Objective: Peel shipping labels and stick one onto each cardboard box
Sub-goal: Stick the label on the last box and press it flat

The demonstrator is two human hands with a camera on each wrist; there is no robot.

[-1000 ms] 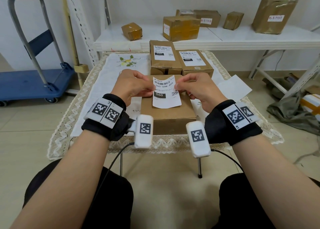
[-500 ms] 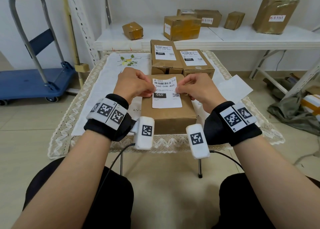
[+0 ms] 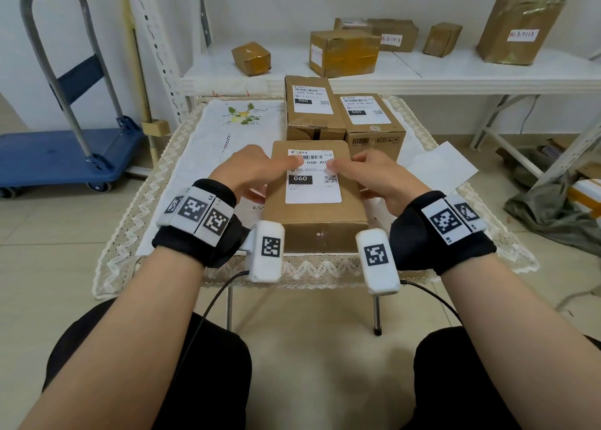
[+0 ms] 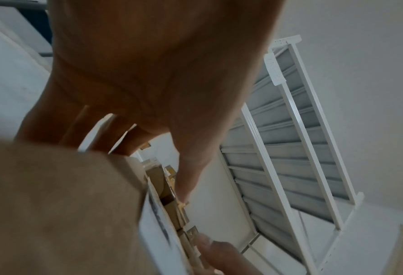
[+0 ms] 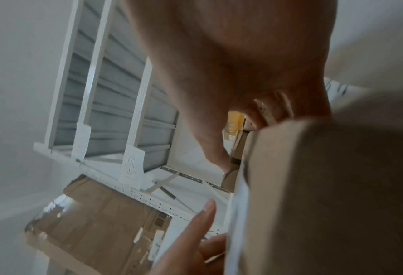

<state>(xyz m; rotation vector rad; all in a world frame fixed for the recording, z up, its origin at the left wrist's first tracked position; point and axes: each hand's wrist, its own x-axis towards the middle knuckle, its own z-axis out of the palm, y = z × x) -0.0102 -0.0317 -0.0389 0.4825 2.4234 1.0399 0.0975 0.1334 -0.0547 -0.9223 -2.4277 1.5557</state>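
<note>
- Nearest the camera, two bare forearms reached forward, each with a black wrist band carrying white blocks printed with square black-and-white codes.
- The left hand (image 3: 248, 169) lay with its thumb flat on the upper left of the shipping label (image 3: 313, 176), its other fingers down the left side of the near box (image 3: 313, 202); the fingers looked fairly straight, pressing rather than pinching.
- The right hand (image 3: 379, 174) mirrored it: thumb tip on the label's upper right, remaining fingers against the box's right side.
- The label was one white rectangle with a barcode, a black "060" block and a small QR square, lying flat on the top face of the near box.
- The near box was plain brown cardboard, oblong, and sat at the front edge of the desk (image 3: 195, 156), which wore a white embroidered cloth with a lace border.
- Just behind the near box stood two more brown cardboard boxes side by side, touching: a taller left one (image 3: 312, 111) and a lower right one (image 3: 370, 120), each already bearing one white label.
- Right of the near box, a blank white sheet (image 3: 445, 166) lay on the cloth.
- Beyond the desk, a white shelf (image 3: 455, 72) held six taped brown parcels of differing sizes.
- Far left of the near box, a blue platform trolley (image 3: 58, 156) with a grey metal handle stood on the tiled floor.
</note>
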